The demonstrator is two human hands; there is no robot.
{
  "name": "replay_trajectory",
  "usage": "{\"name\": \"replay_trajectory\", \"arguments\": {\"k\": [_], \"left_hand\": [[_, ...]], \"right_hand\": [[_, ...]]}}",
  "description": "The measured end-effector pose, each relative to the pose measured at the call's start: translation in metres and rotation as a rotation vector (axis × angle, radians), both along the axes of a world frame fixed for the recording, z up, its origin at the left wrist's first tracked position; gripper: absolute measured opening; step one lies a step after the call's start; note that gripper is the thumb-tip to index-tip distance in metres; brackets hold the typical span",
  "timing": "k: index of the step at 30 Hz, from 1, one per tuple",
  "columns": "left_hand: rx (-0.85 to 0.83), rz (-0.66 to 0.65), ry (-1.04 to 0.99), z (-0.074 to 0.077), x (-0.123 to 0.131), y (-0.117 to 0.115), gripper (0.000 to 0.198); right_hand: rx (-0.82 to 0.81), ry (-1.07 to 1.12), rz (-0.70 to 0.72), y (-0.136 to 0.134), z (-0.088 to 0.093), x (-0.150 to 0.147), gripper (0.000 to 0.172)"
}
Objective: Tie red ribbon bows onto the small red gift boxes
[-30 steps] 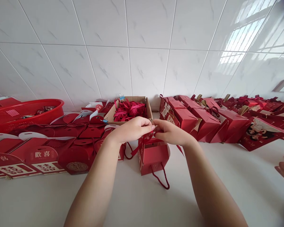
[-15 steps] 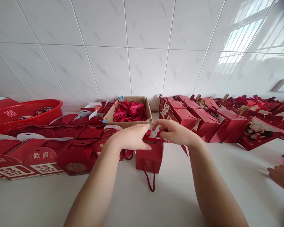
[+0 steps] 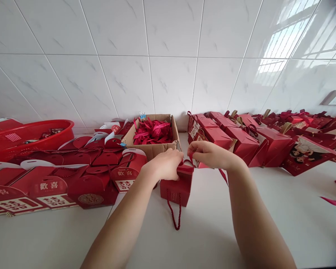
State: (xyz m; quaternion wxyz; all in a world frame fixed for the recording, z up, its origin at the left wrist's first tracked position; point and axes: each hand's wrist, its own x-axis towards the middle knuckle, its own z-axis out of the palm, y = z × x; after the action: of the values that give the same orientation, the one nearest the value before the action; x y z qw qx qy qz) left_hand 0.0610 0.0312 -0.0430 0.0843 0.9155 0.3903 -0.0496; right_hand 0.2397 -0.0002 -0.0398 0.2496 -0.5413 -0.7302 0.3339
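Note:
A small red gift box (image 3: 176,190) stands upright on the white table in front of me, its twisted cord handle (image 3: 173,218) drooping over the near side. Fingers of my left hand (image 3: 166,163) are closed at the top of the box, on the ribbon there, though its fingertips are partly hidden. Just right of it, my right hand (image 3: 207,154) pinches a dark red ribbon (image 3: 190,157). A tail of ribbon (image 3: 223,175) hangs below that wrist.
Behind the box, a cardboard carton (image 3: 149,151) holds a heap of red ribbons (image 3: 154,131). Closed red boxes (image 3: 92,186) and a red plastic basket (image 3: 64,138) are at left. Rows of red gift bags (image 3: 243,145) line the right. A loose ribbon (image 3: 334,202) lies at the right edge.
My left hand has moved right over the box top and curled its fingers. My right hand's fingers have closed on the ribbon. Another person's hand at far right has left view.

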Motion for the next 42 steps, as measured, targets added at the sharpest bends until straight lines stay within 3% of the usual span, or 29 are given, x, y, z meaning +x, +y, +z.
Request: {"name": "replay_trajectory", "arguments": {"k": [4,6,12,16,25,30,38,42], "left_hand": [[0.096,0.024,-0.023,-0.001,0.0,-0.004,0.029],[0.067,0.085,-0.052,0.002,-0.004,-0.008,0.028],[-0.031,0.237,-0.191,0.017,-0.018,-0.01,0.025],[-0.05,0.283,-0.217,0.016,-0.021,-0.001,0.028],[-0.152,0.149,-0.005,0.003,-0.009,0.006,0.041],[-0.141,0.111,0.001,-0.001,-0.005,0.006,0.043],[-0.235,0.072,-0.2,0.006,-0.014,0.009,0.035],[-0.369,0.061,-0.372,0.011,-0.021,0.009,0.022]], "right_hand": [[-0.286,0.048,0.078,0.002,-0.003,-0.001,0.018],[-0.343,0.106,0.088,0.001,-0.003,-0.002,0.016],[-0.168,0.033,0.113,0.002,-0.003,0.0,0.022],[-0.153,0.018,0.113,0.005,-0.006,0.002,0.024],[-0.159,0.03,0.122,0.004,-0.004,0.001,0.02],[-0.177,0.054,0.143,0.005,-0.005,-0.002,0.019],[-0.185,0.086,0.16,0.004,-0.004,-0.002,0.021],[-0.195,0.129,0.159,-0.002,0.001,-0.005,0.022]]}}
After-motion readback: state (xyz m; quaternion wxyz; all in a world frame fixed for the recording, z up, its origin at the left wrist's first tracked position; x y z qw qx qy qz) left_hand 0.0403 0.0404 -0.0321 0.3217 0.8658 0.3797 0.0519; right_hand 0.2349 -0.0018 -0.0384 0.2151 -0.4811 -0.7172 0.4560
